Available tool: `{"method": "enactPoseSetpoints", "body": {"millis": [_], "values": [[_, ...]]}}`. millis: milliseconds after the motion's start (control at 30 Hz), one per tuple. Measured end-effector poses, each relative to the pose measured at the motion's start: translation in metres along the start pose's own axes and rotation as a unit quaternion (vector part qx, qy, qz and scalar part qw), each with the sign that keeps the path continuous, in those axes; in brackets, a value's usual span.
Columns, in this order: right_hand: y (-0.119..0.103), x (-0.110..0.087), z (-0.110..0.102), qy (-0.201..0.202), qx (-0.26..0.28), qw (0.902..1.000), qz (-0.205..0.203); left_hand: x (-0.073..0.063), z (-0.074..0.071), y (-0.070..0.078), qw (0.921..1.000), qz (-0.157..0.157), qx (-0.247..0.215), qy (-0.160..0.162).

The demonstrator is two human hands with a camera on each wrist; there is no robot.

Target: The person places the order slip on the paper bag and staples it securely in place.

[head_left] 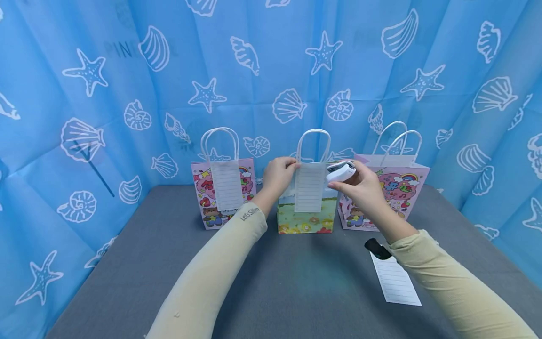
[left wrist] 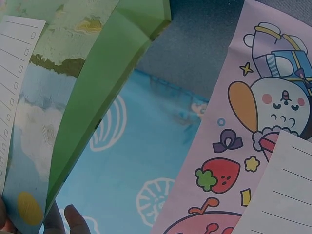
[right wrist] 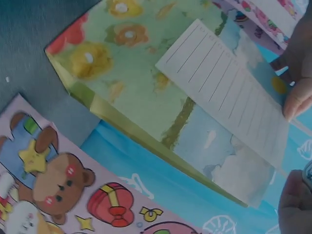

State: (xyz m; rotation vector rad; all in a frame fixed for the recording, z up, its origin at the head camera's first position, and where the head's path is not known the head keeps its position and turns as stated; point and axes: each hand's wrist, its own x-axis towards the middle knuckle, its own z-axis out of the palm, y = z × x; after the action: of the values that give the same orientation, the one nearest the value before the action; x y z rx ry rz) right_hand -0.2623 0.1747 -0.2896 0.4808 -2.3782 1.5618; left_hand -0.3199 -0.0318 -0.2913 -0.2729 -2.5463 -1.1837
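Observation:
In the head view a green and blue floral paper bag (head_left: 306,225) stands upright in the middle, with a white lined paper slip (head_left: 308,188) against its front. My left hand (head_left: 277,178) pinches the slip and the bag's top edge at the left corner. Its fingertips (left wrist: 75,219) show at the bottom of the left wrist view. My right hand (head_left: 363,186) grips a small white stapler (head_left: 341,172) beside the slip's top right corner. Only a sliver of the stapler appears in the right wrist view, where the slip (right wrist: 224,97) lies along the bag (right wrist: 146,63).
A pink cartoon bag (head_left: 201,188) with a lined slip (head_left: 227,186) on its front stands left. Another pink bag (head_left: 412,181) stands right, behind my right hand. On the grey table (head_left: 271,282) lie a black object (head_left: 377,248) and a slip (head_left: 398,282). A blue curtain (head_left: 271,56) hangs behind.

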Motion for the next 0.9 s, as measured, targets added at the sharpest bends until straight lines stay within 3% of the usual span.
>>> {"method": "enactPoseSetpoints", "body": {"millis": [200, 667, 900], "values": [[0.000, 0.015, 0.009, -0.015, -0.004, 0.9992, -0.037, 0.000, 0.000, 0.000, 0.9999, 0.006, 0.013, -0.002], [0.001, 0.027, 0.018, -0.028, 0.018, 0.9973, -0.066, 0.002, 0.001, -0.001, 0.9999, 0.005, 0.015, -0.005], [0.003, 0.033, 0.022, -0.032, -0.006, 0.9965, -0.077, 0.003, 0.000, -0.002, 0.9999, 0.008, 0.011, -0.007]]}}
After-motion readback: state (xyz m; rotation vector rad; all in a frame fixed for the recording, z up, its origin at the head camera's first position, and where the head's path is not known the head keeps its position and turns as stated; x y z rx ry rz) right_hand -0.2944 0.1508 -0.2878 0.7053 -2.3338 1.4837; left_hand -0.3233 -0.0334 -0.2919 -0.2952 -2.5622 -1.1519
